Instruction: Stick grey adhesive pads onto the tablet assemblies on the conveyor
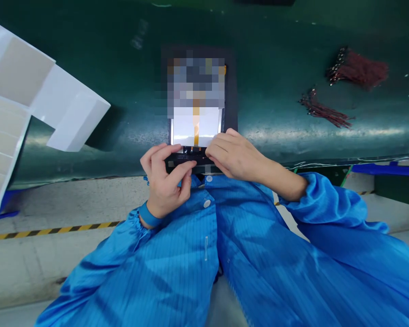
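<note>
Fingers (159, 156) of the left hand (167, 181) stood parted, forefinger and thumb a gap apart, both touching the near end of the black-framed device (184, 127)! Across from them, the right hand (236, 156) had its fingers bunched and curled over the near right corner; whether they pinched anything, I couldn't tell. There lay the device, at the front edge of the tabletop (276, 91), an orange ribbon (196, 120) running down its white panel, its far part blurred.

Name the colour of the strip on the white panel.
The strip is yellow-orange, clearest in the head view.
</note>
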`<action>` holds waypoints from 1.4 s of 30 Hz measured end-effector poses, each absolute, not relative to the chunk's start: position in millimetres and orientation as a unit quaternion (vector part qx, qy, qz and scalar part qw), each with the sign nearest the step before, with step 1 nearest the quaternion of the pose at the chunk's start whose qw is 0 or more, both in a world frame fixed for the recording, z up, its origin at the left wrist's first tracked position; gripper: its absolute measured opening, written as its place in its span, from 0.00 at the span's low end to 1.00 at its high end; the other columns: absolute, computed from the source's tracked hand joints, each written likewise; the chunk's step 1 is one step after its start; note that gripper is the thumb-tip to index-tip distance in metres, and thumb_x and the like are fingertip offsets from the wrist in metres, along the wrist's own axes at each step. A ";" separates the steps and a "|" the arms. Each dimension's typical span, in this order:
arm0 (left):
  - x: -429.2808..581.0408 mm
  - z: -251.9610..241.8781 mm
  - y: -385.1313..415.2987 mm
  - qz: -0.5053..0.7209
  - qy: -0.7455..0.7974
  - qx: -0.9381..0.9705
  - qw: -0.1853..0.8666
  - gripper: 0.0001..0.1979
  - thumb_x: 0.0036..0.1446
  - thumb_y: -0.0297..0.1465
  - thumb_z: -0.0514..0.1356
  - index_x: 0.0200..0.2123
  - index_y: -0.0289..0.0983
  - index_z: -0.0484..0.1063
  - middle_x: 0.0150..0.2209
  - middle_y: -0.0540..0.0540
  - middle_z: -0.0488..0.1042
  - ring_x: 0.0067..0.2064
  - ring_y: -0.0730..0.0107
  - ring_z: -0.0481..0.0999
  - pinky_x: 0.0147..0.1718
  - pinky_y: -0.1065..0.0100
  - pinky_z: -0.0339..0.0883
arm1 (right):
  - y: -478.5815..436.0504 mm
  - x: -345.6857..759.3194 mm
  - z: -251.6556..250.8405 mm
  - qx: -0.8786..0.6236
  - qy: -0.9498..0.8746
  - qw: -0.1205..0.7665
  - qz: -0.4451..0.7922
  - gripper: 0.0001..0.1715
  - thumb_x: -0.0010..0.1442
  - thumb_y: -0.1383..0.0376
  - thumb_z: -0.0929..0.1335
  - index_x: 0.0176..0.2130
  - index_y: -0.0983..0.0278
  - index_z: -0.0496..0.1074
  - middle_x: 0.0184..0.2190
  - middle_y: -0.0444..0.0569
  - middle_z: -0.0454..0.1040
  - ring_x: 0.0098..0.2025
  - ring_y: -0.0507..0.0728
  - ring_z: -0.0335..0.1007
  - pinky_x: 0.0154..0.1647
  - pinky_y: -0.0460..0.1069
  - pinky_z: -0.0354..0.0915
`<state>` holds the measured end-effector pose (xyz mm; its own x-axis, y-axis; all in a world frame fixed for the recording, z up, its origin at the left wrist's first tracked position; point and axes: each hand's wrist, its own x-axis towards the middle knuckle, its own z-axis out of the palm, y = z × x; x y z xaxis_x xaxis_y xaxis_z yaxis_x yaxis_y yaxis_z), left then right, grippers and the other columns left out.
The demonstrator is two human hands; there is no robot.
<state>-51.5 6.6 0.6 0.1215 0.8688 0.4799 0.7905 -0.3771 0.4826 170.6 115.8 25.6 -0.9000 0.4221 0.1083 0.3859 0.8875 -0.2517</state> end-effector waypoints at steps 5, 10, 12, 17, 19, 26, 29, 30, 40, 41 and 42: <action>-49.9 -1.4 9.0 0.355 0.546 0.757 0.048 0.20 0.55 0.22 0.65 0.50 0.44 0.79 0.62 0.40 0.68 0.64 0.43 0.65 0.60 0.40 0.66 | 117.0 170.9 27.1 -0.212 -0.966 0.062 0.136 0.12 0.75 0.68 0.59 0.43 0.64 0.71 0.39 0.53 0.77 0.41 0.61 0.65 0.42 0.54 0.50; -46.3 -7.4 14.4 0.335 0.525 0.782 0.021 0.23 0.57 0.21 0.62 0.54 0.46 0.79 0.65 0.41 0.66 0.65 0.44 0.64 0.59 0.41 0.69 | 117.2 170.4 27.8 -0.218 -0.963 0.050 0.151 0.12 0.75 0.67 0.59 0.43 0.64 0.70 0.40 0.54 0.77 0.41 0.60 0.64 0.42 0.54 0.49; -44.1 -9.8 15.6 0.337 0.517 0.787 -0.005 0.21 0.58 0.21 0.63 0.53 0.44 0.79 0.65 0.41 0.67 0.65 0.46 0.64 0.59 0.44 0.69 | 116.6 169.6 28.2 -0.221 -0.963 0.051 0.149 0.12 0.75 0.68 0.59 0.43 0.64 0.71 0.40 0.54 0.76 0.41 0.60 0.64 0.42 0.54 0.49; -36.8 -11.1 17.3 0.326 0.514 0.791 -0.064 0.18 0.61 0.20 0.62 0.50 0.44 0.79 0.63 0.42 0.71 0.66 0.49 0.64 0.60 0.50 0.67 | 117.9 171.2 33.0 -0.228 -0.961 0.040 0.151 0.13 0.76 0.67 0.59 0.45 0.65 0.71 0.40 0.54 0.77 0.41 0.61 0.65 0.42 0.54 0.50; -33.5 -10.4 18.1 0.321 0.518 0.790 -0.066 0.16 0.62 0.20 0.61 0.48 0.43 0.79 0.64 0.43 0.72 0.68 0.50 0.63 0.61 0.50 0.65 | 120.7 175.1 35.6 -0.236 -0.958 0.036 0.158 0.12 0.75 0.67 0.60 0.47 0.65 0.71 0.40 0.53 0.77 0.42 0.60 0.66 0.42 0.54 0.50; -23.9 -0.1 8.5 0.288 0.535 0.792 -0.061 0.14 0.65 0.23 0.60 0.51 0.41 0.77 0.64 0.40 0.74 0.70 0.50 0.62 0.66 0.48 0.59 | 129.6 194.3 41.3 -0.251 -0.954 0.038 0.160 0.12 0.76 0.65 0.61 0.43 0.64 0.72 0.37 0.51 0.77 0.41 0.60 0.67 0.43 0.54 0.52; -43.2 8.1 7.1 0.283 0.539 0.793 -0.032 0.20 0.62 0.24 0.61 0.57 0.43 0.75 0.69 0.40 0.69 0.72 0.48 0.60 0.67 0.47 0.60 | 130.2 199.6 40.3 -0.253 -0.952 0.055 0.167 0.10 0.75 0.66 0.62 0.43 0.64 0.71 0.35 0.50 0.76 0.39 0.59 0.67 0.43 0.54 0.54; -56.5 11.4 8.3 0.292 0.550 0.781 -0.040 0.23 0.61 0.25 0.62 0.59 0.44 0.74 0.70 0.41 0.66 0.72 0.47 0.60 0.67 0.46 0.60 | 130.6 200.9 39.7 -0.250 -0.952 0.060 0.168 0.08 0.74 0.66 0.62 0.43 0.63 0.71 0.35 0.49 0.75 0.39 0.59 0.68 0.43 0.54 0.54; -263.1 29.3 66.5 0.308 0.797 0.518 -0.042 0.39 0.67 0.59 0.56 0.65 0.33 0.64 0.67 0.34 0.65 0.70 0.47 0.61 0.68 0.40 0.52 | 157.3 179.9 64.5 -0.262 -0.949 0.139 0.105 0.06 0.72 0.63 0.66 0.46 0.62 0.71 0.44 0.56 0.77 0.44 0.63 0.68 0.43 0.56 0.56; -280.9 25.6 78.7 0.296 0.815 0.497 -0.034 0.43 0.64 0.60 0.60 0.66 0.32 0.63 0.67 0.33 0.65 0.69 0.48 0.61 0.67 0.40 0.52 | 160.4 173.3 68.0 -0.251 -0.951 0.149 0.100 0.06 0.71 0.63 0.66 0.45 0.62 0.71 0.44 0.56 0.77 0.44 0.63 0.68 0.43 0.57 0.56; -297.2 21.2 90.8 0.284 0.833 0.474 -0.007 0.48 0.58 0.60 0.65 0.66 0.31 0.61 0.66 0.34 0.67 0.68 0.49 0.62 0.67 0.41 0.53 | 162.8 166.6 71.2 -0.238 -0.953 0.160 0.095 0.05 0.71 0.64 0.66 0.45 0.62 0.71 0.44 0.56 0.77 0.44 0.63 0.68 0.43 0.57 0.56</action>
<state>-297.2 90.8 21.2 -0.5502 0.7863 0.2811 0.7942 0.3889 0.4668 166.6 162.8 71.2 -0.8352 0.4849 0.2595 0.4242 0.8683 -0.2571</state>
